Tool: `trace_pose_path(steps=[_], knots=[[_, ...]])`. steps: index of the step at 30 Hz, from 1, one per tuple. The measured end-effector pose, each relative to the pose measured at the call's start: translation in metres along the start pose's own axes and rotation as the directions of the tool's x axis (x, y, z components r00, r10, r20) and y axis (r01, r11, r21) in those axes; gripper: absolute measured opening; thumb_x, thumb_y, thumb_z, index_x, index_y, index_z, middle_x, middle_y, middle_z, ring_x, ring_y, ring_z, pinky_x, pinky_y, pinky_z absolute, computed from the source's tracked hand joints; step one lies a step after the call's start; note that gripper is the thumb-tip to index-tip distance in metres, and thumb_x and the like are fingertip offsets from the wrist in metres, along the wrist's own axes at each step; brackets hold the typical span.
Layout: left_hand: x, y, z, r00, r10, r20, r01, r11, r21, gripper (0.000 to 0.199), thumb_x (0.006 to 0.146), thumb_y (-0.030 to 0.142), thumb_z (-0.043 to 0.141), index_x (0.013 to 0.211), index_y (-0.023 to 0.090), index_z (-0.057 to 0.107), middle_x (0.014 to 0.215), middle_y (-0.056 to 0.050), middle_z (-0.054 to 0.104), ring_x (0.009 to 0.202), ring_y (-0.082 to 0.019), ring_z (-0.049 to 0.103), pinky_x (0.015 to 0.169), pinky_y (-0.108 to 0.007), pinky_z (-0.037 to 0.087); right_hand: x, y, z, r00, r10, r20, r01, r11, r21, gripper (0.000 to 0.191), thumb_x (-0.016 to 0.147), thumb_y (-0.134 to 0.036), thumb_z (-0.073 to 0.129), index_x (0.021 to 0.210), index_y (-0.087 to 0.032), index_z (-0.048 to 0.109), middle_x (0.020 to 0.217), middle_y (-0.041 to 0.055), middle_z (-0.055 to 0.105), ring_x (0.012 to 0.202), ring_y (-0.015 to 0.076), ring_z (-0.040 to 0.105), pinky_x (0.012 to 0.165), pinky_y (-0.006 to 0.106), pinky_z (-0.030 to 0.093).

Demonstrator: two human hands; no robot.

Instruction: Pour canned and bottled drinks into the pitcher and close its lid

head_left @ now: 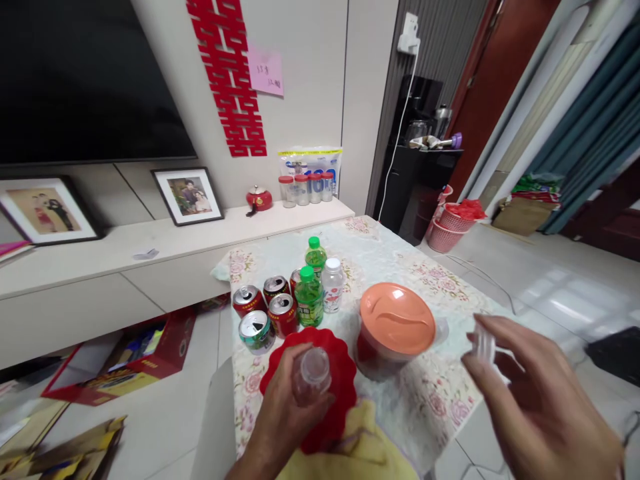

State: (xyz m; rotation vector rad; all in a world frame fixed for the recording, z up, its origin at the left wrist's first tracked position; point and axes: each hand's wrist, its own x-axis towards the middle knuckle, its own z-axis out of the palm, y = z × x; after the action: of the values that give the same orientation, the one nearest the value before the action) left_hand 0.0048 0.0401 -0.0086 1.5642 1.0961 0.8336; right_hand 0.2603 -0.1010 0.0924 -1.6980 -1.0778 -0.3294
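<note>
My left hand (287,413) is wrapped round a small clear plastic bottle (315,370), above a red scalloped plate (345,373). At the right, my right hand (530,393) pinches a small translucent plastic piece (483,343) that looks like a cap; its exact kind is unclear. Between the hands stands a container with an orange lid (397,317). Behind the plate are several opened drink cans (284,313), two green-capped bottles (310,303) and a clear bottle with a white cap (333,287). A yellow cloth (365,447) lies at the table's near edge.
A floral cloth covers the table (440,280). Beyond it runs a white cabinet (240,233) with red-lidded jars (307,190), a red pot (259,199) and framed photos (187,195). A red box (170,350) sits on the floor at left, pink baskets (445,233) at right.
</note>
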Motion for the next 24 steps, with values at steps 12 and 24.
trace_pose_path(steps=[12,24], knots=[[-0.002,-0.017,0.005,0.999,-0.026,-0.047,0.024,0.999,-0.039,0.074,0.069,0.044,0.085,0.133,0.02,0.056,0.125,-0.011,0.074,0.111,-0.032,0.075,0.1,-0.045,0.061,-0.038,0.171,0.095,0.665,0.617,0.42,-0.735,0.641,0.222,0.037,0.1,-0.042,0.069,0.127,-0.017,0.068,0.125,0.0082,0.072,0.104,0.0227,0.072,0.088,0.044,0.062],[0.008,-0.022,0.001,0.998,0.021,-0.056,-0.02,1.0,0.006,0.079,0.07,0.033,0.085,0.139,0.023,0.048,0.137,-0.013,0.066,0.124,-0.032,0.07,0.108,-0.049,0.058,-0.071,0.177,0.078,0.775,0.475,0.417,-0.462,0.876,-0.139,0.033,0.101,-0.041,0.067,0.126,-0.02,0.068,0.131,0.0089,0.069,0.111,0.023,0.069,0.096,0.047,0.059]])
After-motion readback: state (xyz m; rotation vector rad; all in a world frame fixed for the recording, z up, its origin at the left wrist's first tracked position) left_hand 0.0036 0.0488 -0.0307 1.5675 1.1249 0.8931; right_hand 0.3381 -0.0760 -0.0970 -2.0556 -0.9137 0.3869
